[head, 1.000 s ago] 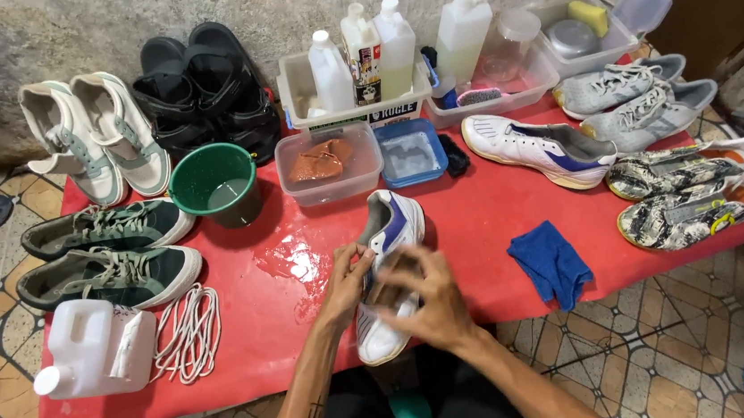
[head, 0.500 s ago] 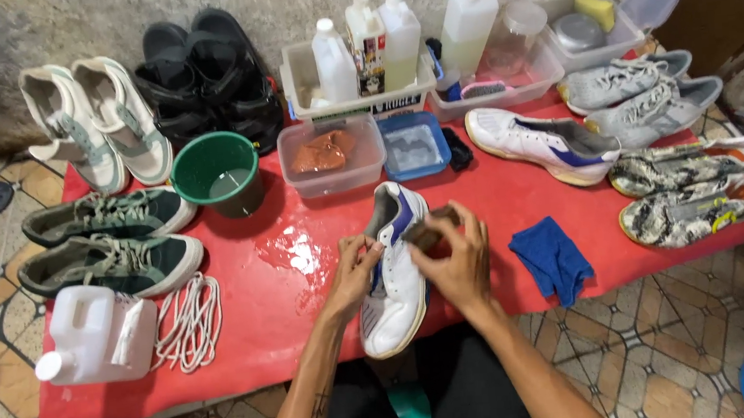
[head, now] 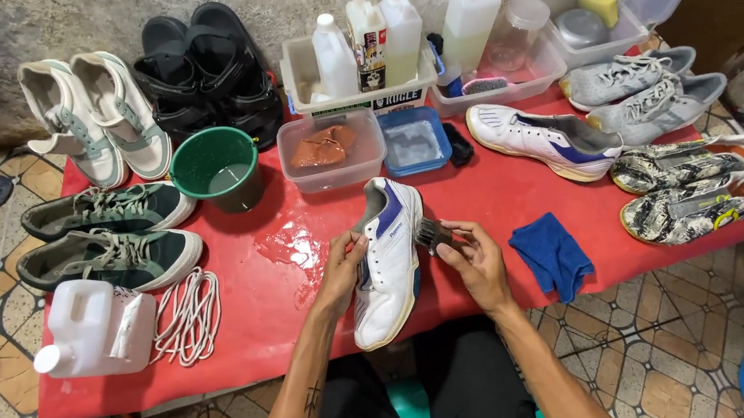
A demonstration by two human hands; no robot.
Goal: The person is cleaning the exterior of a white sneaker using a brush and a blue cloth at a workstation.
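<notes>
Head view: left hand [head: 341,270] fingers grip the white, blue-trimmed shoe [head: 387,261]; right hand [head: 477,261] fingers pinch a dark brush [head: 432,233].

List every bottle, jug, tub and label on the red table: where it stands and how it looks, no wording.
White jug: near left corner, on its side, capped.
Four white bottles: back centre, upright in a pale crate.
Printed label: on the second bottle, dark and red.
Clear tub: before the crate, brown cloth inside.
Blue tub: right of it, square, wet.
</notes>
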